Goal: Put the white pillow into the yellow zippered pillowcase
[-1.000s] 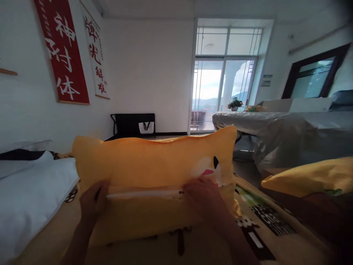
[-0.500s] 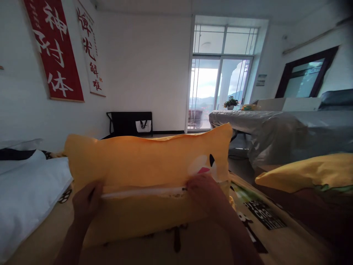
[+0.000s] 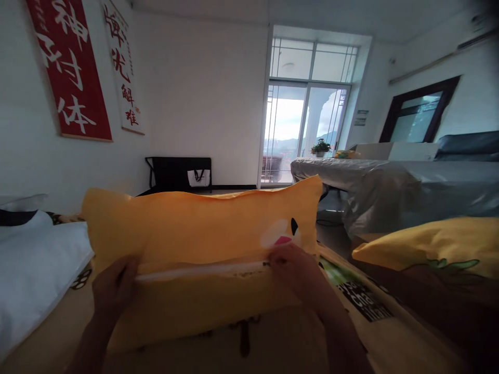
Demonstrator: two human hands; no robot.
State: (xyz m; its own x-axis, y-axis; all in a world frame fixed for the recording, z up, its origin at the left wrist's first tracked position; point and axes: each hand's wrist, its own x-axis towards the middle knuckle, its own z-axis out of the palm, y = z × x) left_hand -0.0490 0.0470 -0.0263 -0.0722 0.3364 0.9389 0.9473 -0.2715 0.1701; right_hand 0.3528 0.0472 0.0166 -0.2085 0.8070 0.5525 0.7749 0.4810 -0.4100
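Observation:
A yellow pillow in its pillowcase [image 3: 195, 223] stands on its long side before me, with a printed white, pink and black face at its right end. A long zipper seam [image 3: 202, 271] crosses it, showing a pale strip. My left hand [image 3: 117, 285] is closed on the fabric at the seam's left end. At the right end, my right hand [image 3: 294, 265] pinches the zipper, fingertips together; the slider itself is hidden. Just left of these fingertips is a small dark spot on the seam.
White pillows [image 3: 39, 270] lie at the left, and another yellow pillow [image 3: 424, 244] at the right. Beneath is a patterned beige cover [image 3: 390, 343]. Farther back stand a plastic-covered table [image 3: 374, 182] with a potted plant [image 3: 320, 147] and a black folding piece [image 3: 171, 174] by the wall.
My right hand has slid a little to the right along the seam, and the pale strip between my hands looks longer. My left hand keeps its hold. The view has turned slightly right.

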